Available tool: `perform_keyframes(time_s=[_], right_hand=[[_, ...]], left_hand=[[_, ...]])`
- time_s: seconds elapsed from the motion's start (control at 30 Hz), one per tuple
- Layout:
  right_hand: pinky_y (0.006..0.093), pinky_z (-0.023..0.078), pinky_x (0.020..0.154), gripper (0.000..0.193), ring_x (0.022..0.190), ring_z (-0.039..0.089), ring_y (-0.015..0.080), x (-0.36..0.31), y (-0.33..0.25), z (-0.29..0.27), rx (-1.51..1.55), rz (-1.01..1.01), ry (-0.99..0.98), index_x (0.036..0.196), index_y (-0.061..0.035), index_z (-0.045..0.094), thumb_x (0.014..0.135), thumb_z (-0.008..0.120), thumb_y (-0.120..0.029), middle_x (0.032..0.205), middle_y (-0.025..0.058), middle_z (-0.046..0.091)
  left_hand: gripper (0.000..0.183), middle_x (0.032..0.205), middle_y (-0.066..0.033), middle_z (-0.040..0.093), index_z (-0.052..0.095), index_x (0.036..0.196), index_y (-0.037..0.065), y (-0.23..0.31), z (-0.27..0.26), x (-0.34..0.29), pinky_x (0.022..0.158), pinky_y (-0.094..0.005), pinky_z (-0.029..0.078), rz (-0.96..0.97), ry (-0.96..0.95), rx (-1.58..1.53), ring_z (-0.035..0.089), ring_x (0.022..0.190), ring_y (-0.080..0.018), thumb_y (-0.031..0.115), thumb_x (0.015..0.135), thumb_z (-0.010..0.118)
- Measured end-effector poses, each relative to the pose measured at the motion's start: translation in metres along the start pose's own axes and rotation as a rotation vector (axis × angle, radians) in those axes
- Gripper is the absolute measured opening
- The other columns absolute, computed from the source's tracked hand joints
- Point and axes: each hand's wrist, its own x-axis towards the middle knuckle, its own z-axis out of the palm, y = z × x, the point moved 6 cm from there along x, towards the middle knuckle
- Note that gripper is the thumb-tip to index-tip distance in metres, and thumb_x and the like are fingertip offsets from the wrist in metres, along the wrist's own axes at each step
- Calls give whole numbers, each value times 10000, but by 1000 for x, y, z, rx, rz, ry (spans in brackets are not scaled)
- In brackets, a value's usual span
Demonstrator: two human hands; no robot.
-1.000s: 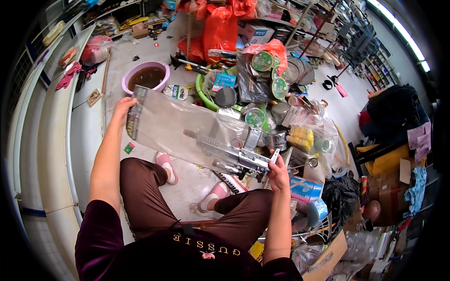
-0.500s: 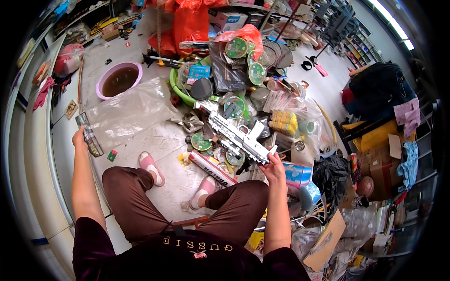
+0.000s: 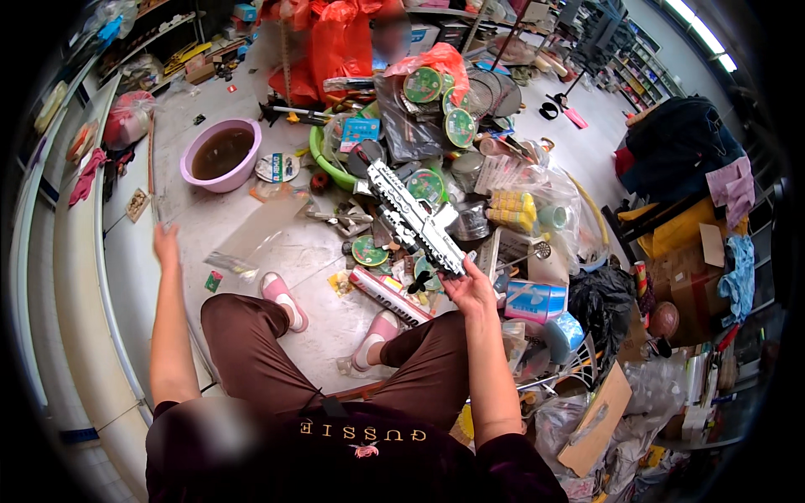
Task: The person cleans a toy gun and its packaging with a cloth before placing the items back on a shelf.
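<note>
My right hand (image 3: 471,293) is closed around the rear end of a white and black toy gun (image 3: 413,216). The gun is tilted, its front reaching up and left over a heap of mixed goods. My left hand (image 3: 166,243) is raised at the left, beside the long pale ledge, fingers stretched out and nothing visible in it. To its right, a clear plastic bag (image 3: 258,230) lies flat on the floor. Round green-labelled packs (image 3: 368,251) and a long red and white box (image 3: 390,295) lie below the gun.
A lilac basin (image 3: 221,155) of brown water stands at the left. Behind the heap is a green tub (image 3: 327,159), with red plastic bags (image 3: 341,46) beyond. A blue and white pack (image 3: 535,300) and black bag (image 3: 599,306) lie right of my right hand.
The packet and large clear bag have left my left hand; a clear bag lies flatter on the floor. The gun has turned more upright and shifted slightly left with my right hand.
</note>
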Motion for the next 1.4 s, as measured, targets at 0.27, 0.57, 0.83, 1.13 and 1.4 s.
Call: perform_keyframes(time_s=[0.27, 0.57, 0.83, 1.13, 1.4], right_hand=[[497, 475, 868, 285, 1050, 576, 322, -47, 43, 65, 65, 152, -297, 1175, -40, 497, 931, 499, -186, 1161, 170, 586], [476, 494, 862, 313, 993, 609, 307, -93, 86, 119, 42, 280, -466, 1166, 21, 478, 942, 479, -198, 1111, 188, 605], [466, 517, 846, 317, 995, 606, 318, -102, 113, 130, 15, 285, -444, 1159, 19, 480, 940, 492, -210, 1083, 187, 611], [486, 495, 890, 289, 1034, 583, 291, -116, 128, 118, -26, 89, -473, 1209, -39, 449, 948, 458, -162, 1164, 154, 565], [444, 433, 949, 461, 1110, 526, 239, -138, 150, 109, -205, -49, -491, 1324, -116, 339, 914, 538, -190, 1258, 79, 490]], left_hand=[[517, 1151, -79, 588, 448, 1309, 49, 267, 119, -270, 923, -344, 454, -269, -1110, -730, 540, 1093, -167, 349, 902, 555], [834, 1290, -35, 463, 307, 1384, 107, 348, 84, -352, 1010, -324, 346, -274, -1292, -1106, 439, 1205, -191, -67, 652, 669], [694, 1291, -17, 441, 334, 1360, 100, 352, 64, -358, 1013, -332, 333, -60, -924, -1146, 419, 1194, -164, 126, 785, 722], [522, 1167, -69, 555, 421, 1289, 47, 351, 64, -388, 905, -337, 442, -320, -1063, -1246, 548, 1059, -180, 257, 863, 639], [524, 1202, -209, 535, 391, 1271, -56, 351, 58, -397, 937, -452, 467, -406, -1268, -1260, 574, 1064, -338, 176, 826, 539]])
